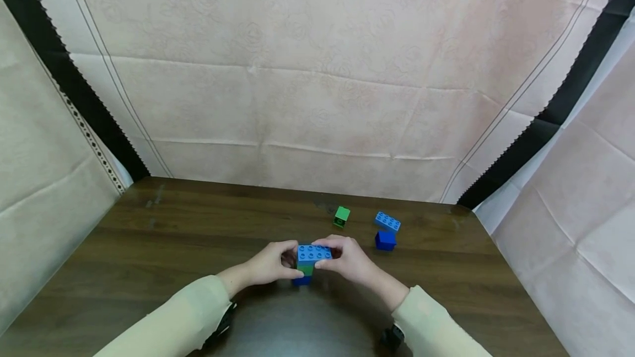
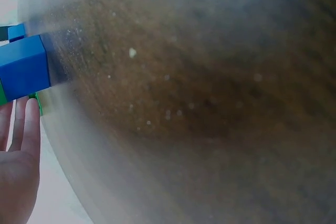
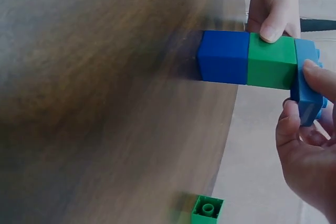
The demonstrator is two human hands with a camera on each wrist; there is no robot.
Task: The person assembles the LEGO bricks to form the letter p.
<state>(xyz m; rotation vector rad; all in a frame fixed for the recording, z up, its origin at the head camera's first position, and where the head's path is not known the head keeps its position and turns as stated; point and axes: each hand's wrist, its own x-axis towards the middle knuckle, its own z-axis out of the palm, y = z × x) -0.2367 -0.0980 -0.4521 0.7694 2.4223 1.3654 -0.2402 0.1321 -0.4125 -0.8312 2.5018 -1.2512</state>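
Note:
A small stack of toy bricks stands on the table in front of me: a dark blue block at the bottom, a green block on it, and a light blue studded brick on top, one end jutting out to the right. My left hand grips the stack from the left, its thumb on the green block. From the other side, my right hand pinches the jutting end of the light blue brick between thumb and fingers. In the left wrist view, the dark blue block appears at the left edge.
Beyond my right hand lie a loose green block on its side, a second light blue brick and another dark blue block. The brown wooden table is bounded by pale cloth walls.

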